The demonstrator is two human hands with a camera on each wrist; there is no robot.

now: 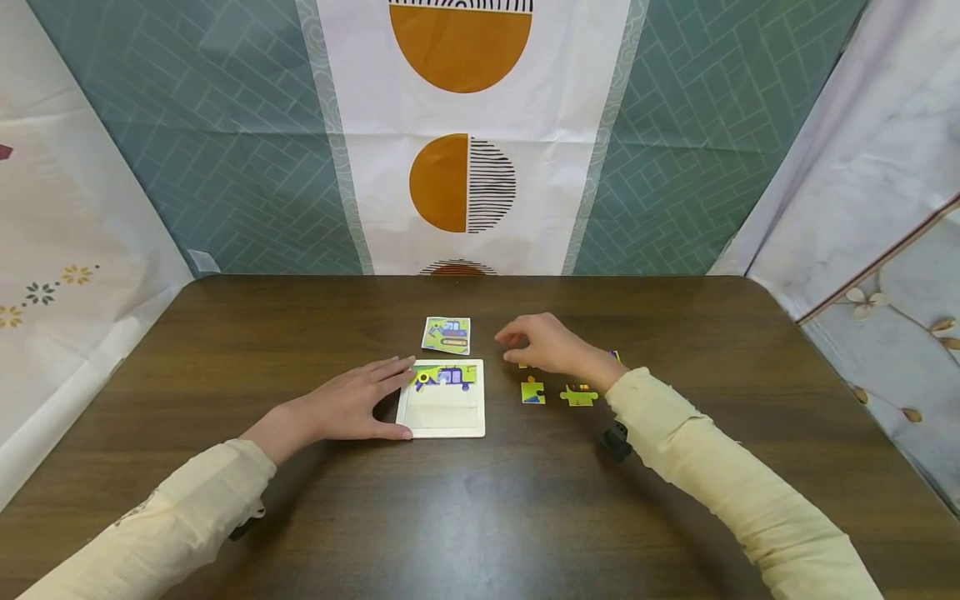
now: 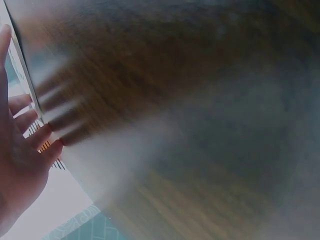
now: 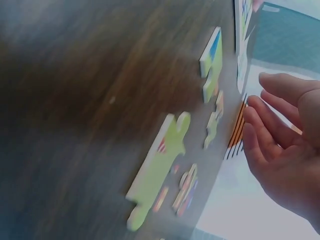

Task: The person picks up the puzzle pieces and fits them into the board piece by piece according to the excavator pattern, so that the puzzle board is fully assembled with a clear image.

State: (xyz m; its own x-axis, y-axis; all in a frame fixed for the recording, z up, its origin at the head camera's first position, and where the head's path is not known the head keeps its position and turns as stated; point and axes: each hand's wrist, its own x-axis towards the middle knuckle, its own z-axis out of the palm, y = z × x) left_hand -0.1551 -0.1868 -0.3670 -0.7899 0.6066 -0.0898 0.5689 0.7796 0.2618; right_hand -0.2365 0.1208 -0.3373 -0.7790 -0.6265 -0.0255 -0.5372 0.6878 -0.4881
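Observation:
A white puzzle frame (image 1: pixel 440 421) lies on the table, its upper part filled with pieces that picture a blue and green vehicle. My left hand (image 1: pixel 352 404) rests at the frame's left side, thumb at the lower edge and fingers at the upper left corner, spread and fairly straight. My right hand (image 1: pixel 551 343) hovers right of the frame with loosely bent fingers, and nothing shows between them in the right wrist view. Beneath and beside it lie loose pieces: a green corner piece (image 1: pixel 533 392), a longer green piece (image 3: pixel 157 175), and others partly hidden by the hand.
A small picture card (image 1: pixel 446 335) of a digger lies just beyond the frame. The brown wooden table (image 1: pixel 450 517) reaches back to a patterned cloth (image 1: pixel 480 108). More cloth hangs at both sides.

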